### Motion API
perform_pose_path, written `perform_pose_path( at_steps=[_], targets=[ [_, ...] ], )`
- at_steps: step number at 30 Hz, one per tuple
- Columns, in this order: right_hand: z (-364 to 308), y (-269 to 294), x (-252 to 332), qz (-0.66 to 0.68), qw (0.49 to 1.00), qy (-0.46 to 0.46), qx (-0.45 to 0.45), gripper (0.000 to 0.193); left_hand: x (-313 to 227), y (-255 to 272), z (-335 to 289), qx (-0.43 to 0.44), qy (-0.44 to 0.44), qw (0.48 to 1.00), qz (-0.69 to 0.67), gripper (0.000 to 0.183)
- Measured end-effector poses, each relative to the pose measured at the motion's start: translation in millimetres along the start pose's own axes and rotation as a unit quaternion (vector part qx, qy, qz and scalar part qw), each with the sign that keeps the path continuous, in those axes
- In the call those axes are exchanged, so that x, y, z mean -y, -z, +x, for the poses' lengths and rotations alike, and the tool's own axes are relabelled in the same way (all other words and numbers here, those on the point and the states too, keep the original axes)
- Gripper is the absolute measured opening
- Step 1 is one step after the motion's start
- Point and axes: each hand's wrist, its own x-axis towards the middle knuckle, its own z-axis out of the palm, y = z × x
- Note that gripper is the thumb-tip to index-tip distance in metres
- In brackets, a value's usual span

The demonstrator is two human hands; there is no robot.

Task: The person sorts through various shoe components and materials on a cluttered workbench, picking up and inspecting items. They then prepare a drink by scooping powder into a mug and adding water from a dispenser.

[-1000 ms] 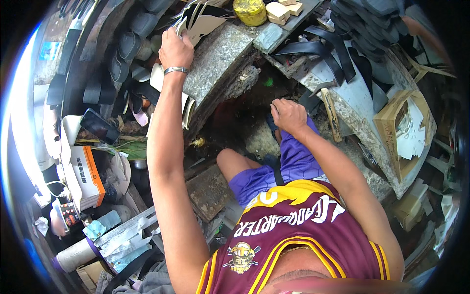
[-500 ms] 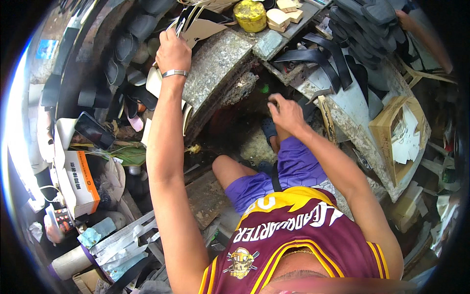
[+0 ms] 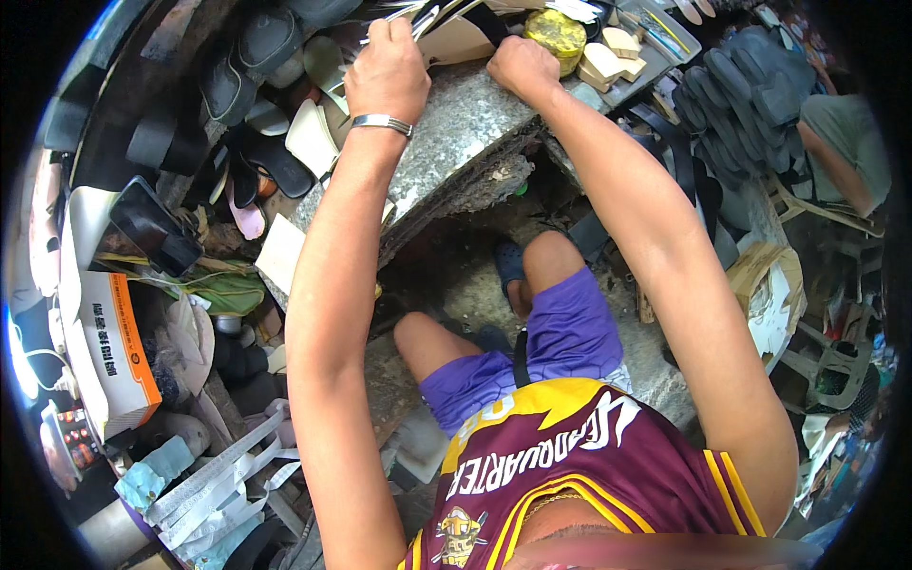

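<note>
At the far end of the worn stone work surface [image 3: 456,95], my left hand [image 3: 388,76] is closed around thin white-edged pieces [image 3: 427,17] that fan out beyond the fingers. My right hand [image 3: 524,68] is closed too, its knuckles over the far edge of the surface. Beside it lie a black strip [image 3: 486,25] and a broad tan sheet [image 3: 461,43]. The fingertips are hidden, so what this hand grips does not show. A yellow round tin [image 3: 556,40] stands just right of my right hand.
Pale wooden blocks [image 3: 608,62] sit right of the tin. Black sandal soles [image 3: 746,104] are heaped at the right, near another person's arm [image 3: 836,166]. At left are a dark phone [image 3: 154,226], an orange-and-white box [image 3: 114,347] and several loose soles [image 3: 275,166].
My right hand has risen from above my knee to the far edge of the work surface, beside the tin. My left hand keeps its grip on the thin pieces. The view has shifted.
</note>
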Motion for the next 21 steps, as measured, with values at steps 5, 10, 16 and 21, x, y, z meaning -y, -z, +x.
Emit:
perform_pose_path(
  at_steps=[5,10,16,21],
  targets=[
    [21.1,-26.3,27.1,0.025,0.994,-0.098,-0.043,0.034,13.7,-0.2,-7.0,0.020,0.018,0.999,-0.024,0.027],
    [30.8,-41.9,41.9,-0.004,0.988,-0.151,-0.031,0.037,17.3,-1.0,-23.7,0.035,0.040,0.997,-0.057,0.026],
    [28.6,-48.6,46.4,-0.023,0.991,-0.130,-0.027,0.044,17.5,-0.7,-40.2,-0.004,0.058,0.995,-0.087,0.025],
    [31.2,-56.3,46.2,0.044,0.987,-0.143,-0.065,0.039,18.6,-2.3,-38.7,0.012,0.093,0.986,-0.138,0.030]
  ],
)
